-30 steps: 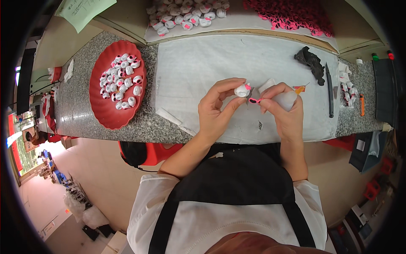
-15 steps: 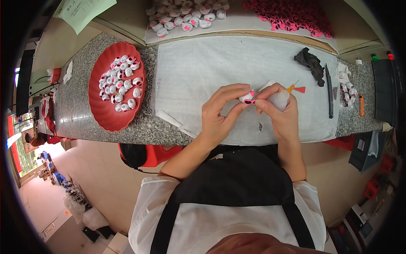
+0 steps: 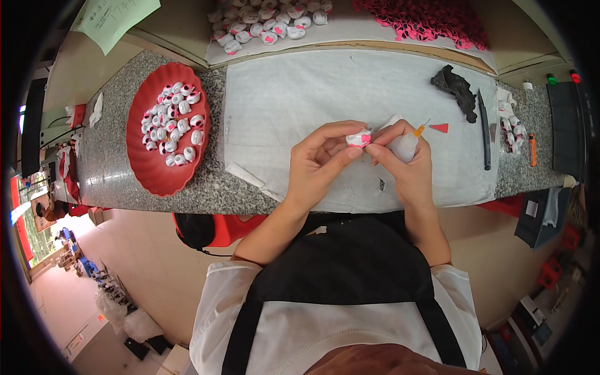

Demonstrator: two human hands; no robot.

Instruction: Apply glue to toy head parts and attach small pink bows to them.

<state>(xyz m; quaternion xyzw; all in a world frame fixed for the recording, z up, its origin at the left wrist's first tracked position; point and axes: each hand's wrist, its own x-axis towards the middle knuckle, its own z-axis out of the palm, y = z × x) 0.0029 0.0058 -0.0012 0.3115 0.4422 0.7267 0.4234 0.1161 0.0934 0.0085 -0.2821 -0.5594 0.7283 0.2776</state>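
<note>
Fingers, left hand (image 3: 322, 165): my fingers (image 3: 342, 156) pinch a small white piece with pink patches (image 3: 358, 139), raised just above the counter so both hands can meet on it.
Fingers, right hand (image 3: 406, 164): closed around a soft white squeeze bag (image 3: 405, 145) in the palm; fingertips touch the piece's right side.
Bag nozzle: orange tip (image 3: 420, 130) points up and away from the piece; I cannot tell if anything is coming out.
White sheet (image 3: 300, 94): spread on the grey speckled counter (image 3: 119, 156) under my hands, probably to keep the stone clean.
Red oval tray (image 3: 156, 178): to my left, holds many similar white and pink pieces.
Far edge: more such pieces in a heap (image 3: 265, 25); pink loops piled to their right (image 3: 425, 19).
Green paper note (image 3: 115, 15): top left, handwritten, rectangular.
Red triangle scrap (image 3: 439, 127): just right of the nozzle.
Dark tools (image 3: 459, 90): right end of the sheet, within reach.
</note>
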